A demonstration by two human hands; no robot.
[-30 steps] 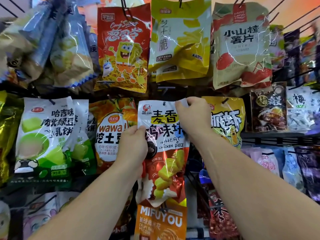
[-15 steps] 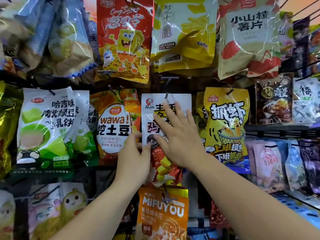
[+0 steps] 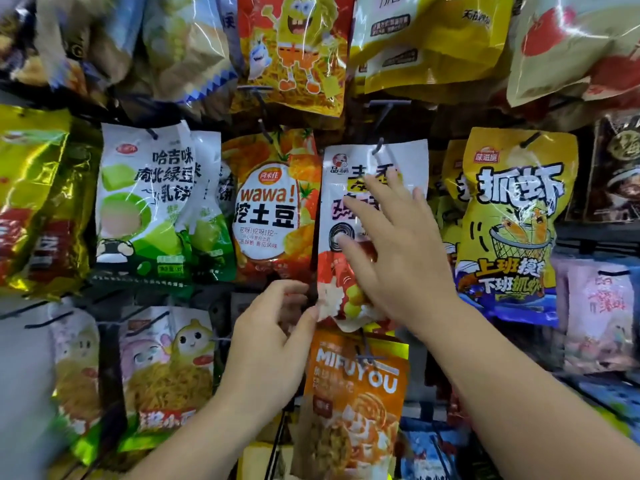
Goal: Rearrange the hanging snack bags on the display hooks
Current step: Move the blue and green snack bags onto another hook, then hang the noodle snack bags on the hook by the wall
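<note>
I am resting my right hand (image 3: 401, 258) — fingers straight, spread — on the hanging white-and-red bag (image 3: 341, 192); my left hand (image 3: 270, 344) is curling at its lower left corner, hold indiscernible.

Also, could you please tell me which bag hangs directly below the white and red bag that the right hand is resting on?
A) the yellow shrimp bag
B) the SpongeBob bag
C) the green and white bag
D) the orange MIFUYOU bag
D: the orange MIFUYOU bag hangs right under the white and red bag, on which the right hand lies with its fingers spread.
</note>
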